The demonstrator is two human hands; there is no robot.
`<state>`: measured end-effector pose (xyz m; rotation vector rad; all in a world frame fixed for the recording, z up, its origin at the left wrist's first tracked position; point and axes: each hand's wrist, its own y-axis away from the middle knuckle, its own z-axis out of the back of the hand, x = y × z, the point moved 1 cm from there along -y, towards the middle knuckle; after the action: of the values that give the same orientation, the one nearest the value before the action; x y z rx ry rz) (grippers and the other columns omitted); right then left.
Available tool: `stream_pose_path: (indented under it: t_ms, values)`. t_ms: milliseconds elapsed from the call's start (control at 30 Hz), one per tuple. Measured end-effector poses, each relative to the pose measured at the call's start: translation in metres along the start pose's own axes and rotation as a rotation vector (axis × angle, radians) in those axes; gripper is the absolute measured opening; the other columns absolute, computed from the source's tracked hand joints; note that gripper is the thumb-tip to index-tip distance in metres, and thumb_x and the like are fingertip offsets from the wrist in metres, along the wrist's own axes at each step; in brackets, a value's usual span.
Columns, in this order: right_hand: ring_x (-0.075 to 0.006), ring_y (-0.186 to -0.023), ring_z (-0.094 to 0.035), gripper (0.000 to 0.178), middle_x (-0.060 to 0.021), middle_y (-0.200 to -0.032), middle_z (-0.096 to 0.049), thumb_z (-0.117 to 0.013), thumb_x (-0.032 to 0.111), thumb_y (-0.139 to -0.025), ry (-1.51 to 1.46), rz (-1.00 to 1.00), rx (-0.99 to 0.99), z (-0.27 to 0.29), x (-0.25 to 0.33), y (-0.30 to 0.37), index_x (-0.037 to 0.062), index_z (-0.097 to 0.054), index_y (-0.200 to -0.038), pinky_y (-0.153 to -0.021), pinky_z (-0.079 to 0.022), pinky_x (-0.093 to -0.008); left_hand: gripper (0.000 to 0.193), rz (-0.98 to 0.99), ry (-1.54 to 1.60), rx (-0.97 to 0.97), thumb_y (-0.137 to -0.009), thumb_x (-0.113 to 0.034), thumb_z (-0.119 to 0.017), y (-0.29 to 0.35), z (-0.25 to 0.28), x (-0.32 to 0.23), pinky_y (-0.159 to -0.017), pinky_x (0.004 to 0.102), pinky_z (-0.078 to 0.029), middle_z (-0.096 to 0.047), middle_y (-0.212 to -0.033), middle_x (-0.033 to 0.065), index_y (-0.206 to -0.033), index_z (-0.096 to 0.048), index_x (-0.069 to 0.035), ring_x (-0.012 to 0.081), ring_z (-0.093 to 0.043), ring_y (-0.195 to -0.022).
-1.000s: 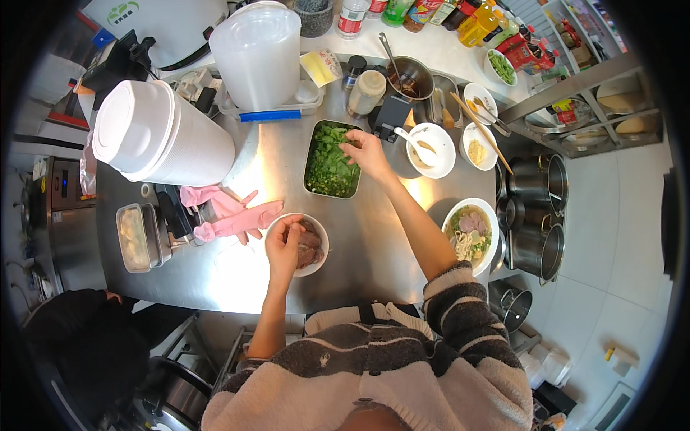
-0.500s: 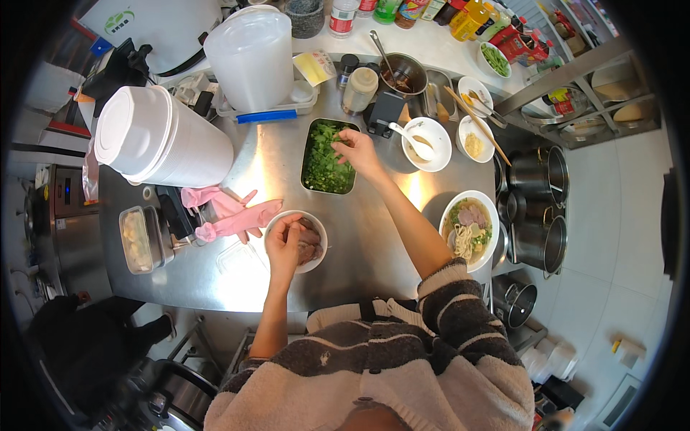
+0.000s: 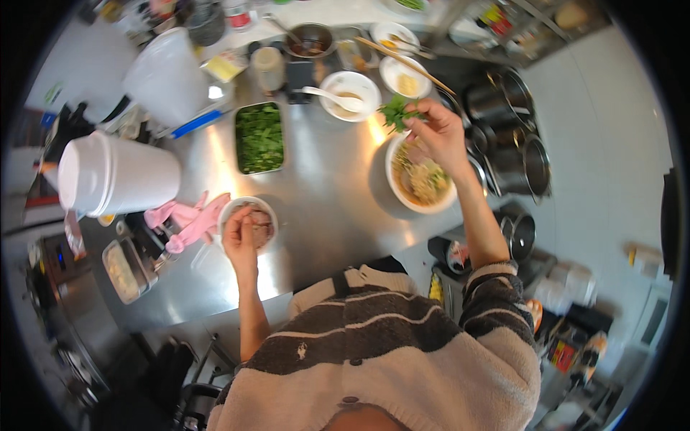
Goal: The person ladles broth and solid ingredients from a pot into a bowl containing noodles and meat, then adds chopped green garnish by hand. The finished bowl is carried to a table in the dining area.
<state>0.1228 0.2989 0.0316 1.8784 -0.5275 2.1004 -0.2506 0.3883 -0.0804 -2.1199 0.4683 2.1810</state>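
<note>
My right hand is closed in a pinch on a sprig of green leafy herbs. It hangs over the far edge of a white bowl of noodle soup with meat slices and chopped greens. To the left, my left hand reaches over the rim of a smaller white bowl with dark reddish meat slices. Its fingers are pinched together at the meat; what lies between them is hidden. A metal tray full of chopped herbs stands between and beyond my hands.
Pink gloves lie left of the meat bowl, near a food container. Stacked white tubs stand at the left. Farther back are a white bowl with a spoon, a saucepan and chopsticks. Pots stand at the right.
My right hand has moved from the herb tray to the noodle bowl, carrying a herb sprig. My left hand stays at the meat bowl. The whole view has shifted and turned.
</note>
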Motion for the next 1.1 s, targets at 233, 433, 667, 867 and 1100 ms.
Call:
stream_pose_path:
  t_ms: [233,433,667,867,1100]
  values:
    - [-0.0066,-0.076,-0.058,0.014,-0.0019,-0.086,-0.062,-0.058,0.002,-0.089,0.297,-0.15,-0.219,0.121,-0.01,0.084,-0.0002,-0.059,-0.102,-0.061,-0.05,-0.0208,0.019,0.095,-0.03,0.118,-0.094,-0.006,-0.05,0.017,-0.05,0.001,-0.067,0.0169,-0.036,-0.057,-0.083,-0.0009,-0.108,-0.061,0.0,0.0037,-0.048,-0.074]
    - [-0.0104,-0.075,-0.062,0.017,-0.0065,-0.091,-0.062,-0.062,0.005,-0.085,0.433,-0.138,-0.26,0.156,-0.056,0.116,-0.0018,-0.062,-0.101,-0.059,-0.052,-0.0223,0.02,0.047,-0.071,0.218,-0.093,-0.007,-0.051,0.032,-0.103,-0.008,-0.067,0.0174,-0.036,-0.058,-0.082,-0.0008,-0.109,-0.061,-0.001,0.0035,-0.048,-0.074]
    - [-0.0277,-0.073,-0.063,0.018,-0.0154,-0.086,-0.063,-0.065,0.007,-0.078,0.649,-0.002,-0.244,0.164,-0.094,0.105,0.0004,-0.064,-0.095,-0.066,-0.05,-0.035,0.019,0.082,-0.117,0.268,-0.093,-0.008,-0.051,0.047,-0.144,-0.013,-0.064,0.0167,-0.034,-0.058,-0.08,-0.0013,-0.108,-0.062,-0.003,0.0028,-0.047,-0.071]
    - [-0.0292,-0.071,-0.061,0.016,-0.0161,-0.087,-0.063,-0.065,0.008,-0.078,0.69,-0.1,-0.291,0.169,-0.103,0.106,0.0009,-0.064,-0.092,-0.065,-0.048,-0.0364,0.019,0.03,-0.136,0.259,-0.093,-0.008,-0.051,0.056,-0.154,-0.014,-0.061,0.0171,-0.033,-0.058,-0.08,-0.0014,-0.107,-0.063,-0.003,0.0022,-0.046,-0.07]
    - [-0.0297,-0.074,-0.062,0.02,-0.0169,-0.088,-0.064,-0.064,0.003,-0.078,0.638,-0.077,-0.138,0.155,-0.088,0.119,0.0017,-0.064,-0.097,-0.068,-0.05,-0.0348,0.019,0.043,-0.146,0.259,-0.093,-0.006,-0.051,0.063,-0.155,-0.011,-0.06,0.0166,-0.032,-0.058,-0.08,-0.0013,-0.108,-0.062,-0.002,0.0019,-0.044,-0.068]
